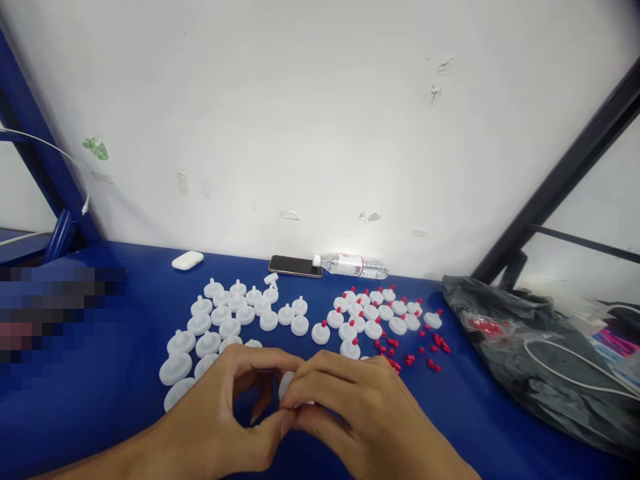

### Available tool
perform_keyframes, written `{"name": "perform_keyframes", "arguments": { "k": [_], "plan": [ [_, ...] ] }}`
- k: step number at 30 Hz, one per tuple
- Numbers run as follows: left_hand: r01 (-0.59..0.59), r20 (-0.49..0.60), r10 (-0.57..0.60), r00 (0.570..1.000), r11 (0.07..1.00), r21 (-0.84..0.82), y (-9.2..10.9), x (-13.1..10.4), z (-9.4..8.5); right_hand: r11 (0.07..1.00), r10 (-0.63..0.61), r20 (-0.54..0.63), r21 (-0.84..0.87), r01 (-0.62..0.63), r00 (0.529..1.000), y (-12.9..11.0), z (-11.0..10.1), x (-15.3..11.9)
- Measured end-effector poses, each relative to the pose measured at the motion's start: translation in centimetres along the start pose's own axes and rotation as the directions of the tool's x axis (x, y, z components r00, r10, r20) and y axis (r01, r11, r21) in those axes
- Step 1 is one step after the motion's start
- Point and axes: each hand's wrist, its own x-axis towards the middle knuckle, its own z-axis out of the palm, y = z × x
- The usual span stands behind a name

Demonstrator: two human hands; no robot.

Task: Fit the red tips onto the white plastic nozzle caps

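Note:
My left hand [227, 407] and my right hand [345, 403] meet low in the middle of the view, fingertips closed together on one white plastic cap [285, 385]. Most of that cap is hidden by my fingers. To the left stand several plain white caps [207, 344], round with a short spout on top. On the right are several white caps with red tips [373, 329] on their spouts. Loose small red tips [410, 360] lie beside them, partly behind my right hand.
Against the wall lie a white earphone case [188, 261], a dark phone [295, 267] and a clear plastic bottle [355, 265] on its side. A dark plastic bag [550, 380] with a white cable covers the right of the blue table [115, 320]. A person's blurred arm shows at far left.

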Motion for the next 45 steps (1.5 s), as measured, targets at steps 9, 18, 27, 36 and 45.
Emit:
{"name": "perform_keyframes", "arguments": {
  "k": [9,18,27,36,45],
  "plan": [
    [-0.135,-0.069,0.137,0.988,0.990,0.033,-0.9,-0.5,0.1,0.998,-0.063,-0.019,0.004,0.063,0.998,-0.2,-0.2,0.1],
    [-0.188,-0.100,0.192,0.976,0.981,0.052,-0.2,-0.2,0.2,0.989,-0.123,-0.017,-0.091,0.121,0.992,-0.4,-0.2,0.0],
    [-0.092,-0.007,0.093,0.996,0.994,0.059,2.4,0.6,-0.8,0.973,-0.173,-0.116,-0.176,0.151,0.978,-0.4,0.2,0.3],
    [0.002,-0.096,0.021,0.995,0.973,0.231,2.5,0.8,-0.7,0.936,0.021,-0.463,-0.303,-0.180,0.886,0.5,-5.4,-3.0],
    [-0.395,0.114,0.402,0.909,0.739,0.545,0.3,1.3,0.0,0.785,0.596,-0.044,-0.176,-0.594,0.802,6.0,-9.8,-9.1]
  ]
}}
